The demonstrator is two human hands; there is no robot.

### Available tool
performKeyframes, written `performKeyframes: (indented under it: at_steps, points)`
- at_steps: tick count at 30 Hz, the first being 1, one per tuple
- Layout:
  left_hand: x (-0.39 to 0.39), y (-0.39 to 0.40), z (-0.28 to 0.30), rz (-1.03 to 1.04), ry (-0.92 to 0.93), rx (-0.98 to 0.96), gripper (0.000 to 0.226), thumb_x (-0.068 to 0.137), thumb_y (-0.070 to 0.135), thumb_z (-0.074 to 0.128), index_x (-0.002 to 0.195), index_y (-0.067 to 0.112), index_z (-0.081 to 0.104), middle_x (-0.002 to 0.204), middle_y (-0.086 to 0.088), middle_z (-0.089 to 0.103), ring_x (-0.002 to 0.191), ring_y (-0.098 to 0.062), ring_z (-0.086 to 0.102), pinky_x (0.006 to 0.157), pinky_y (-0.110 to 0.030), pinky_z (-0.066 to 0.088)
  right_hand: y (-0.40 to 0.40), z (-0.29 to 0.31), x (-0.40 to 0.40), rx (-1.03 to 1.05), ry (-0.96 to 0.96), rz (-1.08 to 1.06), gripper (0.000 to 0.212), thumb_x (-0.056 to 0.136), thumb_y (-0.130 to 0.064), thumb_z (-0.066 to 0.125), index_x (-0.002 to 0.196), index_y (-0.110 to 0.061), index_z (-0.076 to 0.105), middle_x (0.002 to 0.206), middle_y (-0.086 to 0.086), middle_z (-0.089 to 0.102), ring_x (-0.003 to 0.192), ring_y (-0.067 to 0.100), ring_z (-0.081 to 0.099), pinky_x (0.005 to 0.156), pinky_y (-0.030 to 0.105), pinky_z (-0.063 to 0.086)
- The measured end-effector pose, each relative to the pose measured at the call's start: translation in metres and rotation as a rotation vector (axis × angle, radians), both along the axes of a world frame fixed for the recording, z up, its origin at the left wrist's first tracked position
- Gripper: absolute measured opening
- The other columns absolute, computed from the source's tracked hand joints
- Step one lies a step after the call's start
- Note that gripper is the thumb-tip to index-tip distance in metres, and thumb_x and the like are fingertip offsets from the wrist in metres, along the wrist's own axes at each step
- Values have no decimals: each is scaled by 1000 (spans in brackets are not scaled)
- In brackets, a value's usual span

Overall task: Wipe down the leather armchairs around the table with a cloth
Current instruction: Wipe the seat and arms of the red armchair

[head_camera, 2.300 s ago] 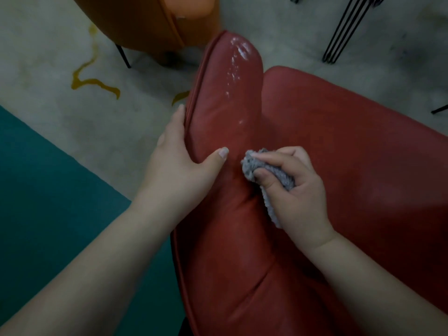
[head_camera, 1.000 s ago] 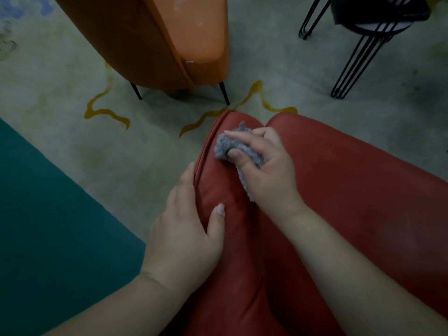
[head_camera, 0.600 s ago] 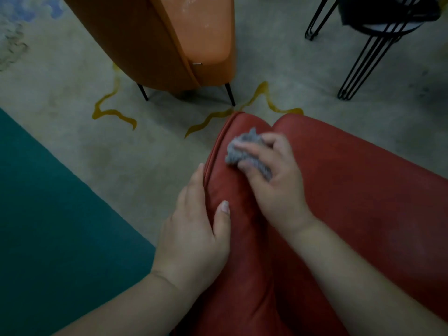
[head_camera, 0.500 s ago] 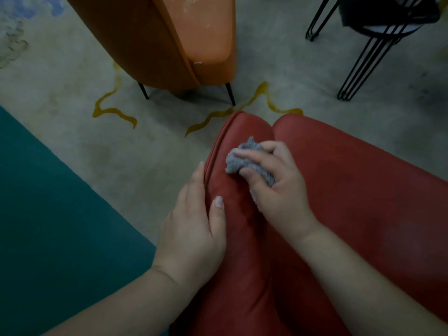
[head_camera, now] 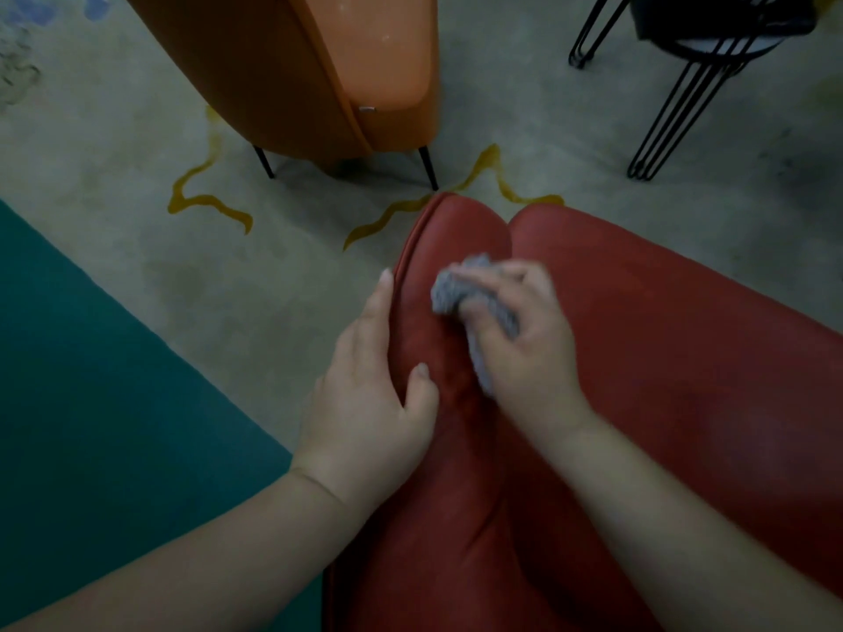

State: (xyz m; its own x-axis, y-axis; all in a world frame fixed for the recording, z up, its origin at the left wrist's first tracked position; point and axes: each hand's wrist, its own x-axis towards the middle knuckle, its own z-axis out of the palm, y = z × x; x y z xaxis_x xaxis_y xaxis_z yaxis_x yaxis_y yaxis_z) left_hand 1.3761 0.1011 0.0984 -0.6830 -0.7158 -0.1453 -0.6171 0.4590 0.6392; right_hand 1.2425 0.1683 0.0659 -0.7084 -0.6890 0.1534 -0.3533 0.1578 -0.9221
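1. Head view, and the only one we have: we look down on the padded arm of a red leather armchair (head_camera: 456, 517), which runs from the bottom edge up toward the middle of the picture, with the seat cushion (head_camera: 684, 358) beside it on the right.
2. Our right hand (head_camera: 524, 348) has its fingers curled round a bunched grey cloth (head_camera: 456, 294) and presses it on the top of the arm, near its far rounded end; the hand and cloth are blurred.
3. Part of the cloth shows past the fingertips at the far side, and part trails under the palm toward us.
4. Our left hand (head_camera: 374, 403) rests on the outer edge of the same arm, just beside the right hand, fingers nearly straight along the piped seam, thumb lying across the top of the leather; it grips nothing else.
5. Beyond the red chair's end stands an orange leather armchair (head_camera: 292, 70) on thin black legs, near the top edge.
6. At the top right corner we see the black hairpin legs of a small table (head_camera: 675, 93).
7. Both chairs stand on a pale rug (head_camera: 137, 143) with wavy yellow lines; a teal area (head_camera: 91, 403) fills the lower left.
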Motion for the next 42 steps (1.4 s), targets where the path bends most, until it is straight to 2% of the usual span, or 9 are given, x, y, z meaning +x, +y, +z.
performKeyframes:
  at_steps: [4, 9, 13, 18, 24, 29, 36, 39, 42]
  points:
    - [1, -1, -4, 9, 5, -7, 81, 80, 39, 45, 154, 35, 12, 151, 8, 34, 117, 19, 19, 94, 5, 10, -53, 1, -39, 38, -18, -169, 28, 88, -9, 60, 115, -13, 67, 106, 2, 45, 102, 11, 51, 91, 3, 32]
    - [0, -2, -5, -9, 30, 4, 78, 82, 33, 43, 154, 31, 14, 152, 9, 33, 119, 20, 18, 93, 9, 8, -5, -7, 9, 5, 97, -27, 28, 87, -14, 60, 113, -16, 67, 107, 2, 48, 103, 22, 53, 95, 37, 45]
    - [1, -2, -5, -7, 63, 11, 75, 82, 28, 42, 154, 27, 17, 142, 17, 31, 121, 19, 19, 96, 8, 10, 23, -8, 25, 9, 65, 51, 29, 86, -21, 57, 113, -19, 68, 105, -1, 49, 101, 11, 52, 94, 25, 43]
    - [3, -2, -5, -3, 64, 1, 74, 83, 25, 39, 155, 24, 18, 149, 12, 32, 126, 15, 20, 99, 5, 11, -39, 0, -23, 57, -45, -169, 27, 87, -12, 61, 113, -15, 68, 104, -4, 43, 106, 16, 51, 98, 17, 37]
    - [4, -3, -4, 16, 121, 22, 70, 84, 18, 35, 153, 19, 23, 136, 17, 33, 124, 11, 25, 99, 4, 15, 16, -5, 29, 38, 35, -6, 30, 85, -12, 62, 114, -15, 67, 106, 5, 51, 103, 25, 54, 95, 40, 45]
    - [5, -2, -6, 25, 93, 28, 72, 83, 20, 32, 154, 24, 21, 147, 3, 41, 124, 6, 34, 93, 4, 17, 65, -6, 67, 111, -33, 68, 33, 84, -17, 61, 116, -22, 66, 108, -4, 51, 105, 18, 53, 97, 33, 44]
    - [3, 0, -3, 34, 57, -12, 63, 96, 24, 39, 155, 26, 16, 153, -2, 36, 133, -18, 40, 99, -22, 29, 75, 12, 78, 206, -115, 40, 31, 87, -13, 63, 116, -25, 67, 106, -8, 51, 108, 16, 52, 100, 29, 40]
    - [4, -3, 7, 3, 21, 77, 62, 100, 29, 40, 155, 27, 12, 156, -3, 30, 137, -21, 36, 107, -31, 30, 77, 26, 78, 275, -122, 20, 27, 87, -12, 65, 110, -25, 69, 99, -13, 50, 102, 6, 54, 96, 15, 37]
    - [24, -22, 16, -148, -12, 216, 58, 103, 36, 35, 155, 27, 10, 159, -3, 24, 142, -16, 27, 109, -26, 22, 81, 40, 79, 353, -73, -70, 24, 85, -16, 67, 106, -28, 71, 94, -13, 50, 93, 2, 54, 90, 11, 37]
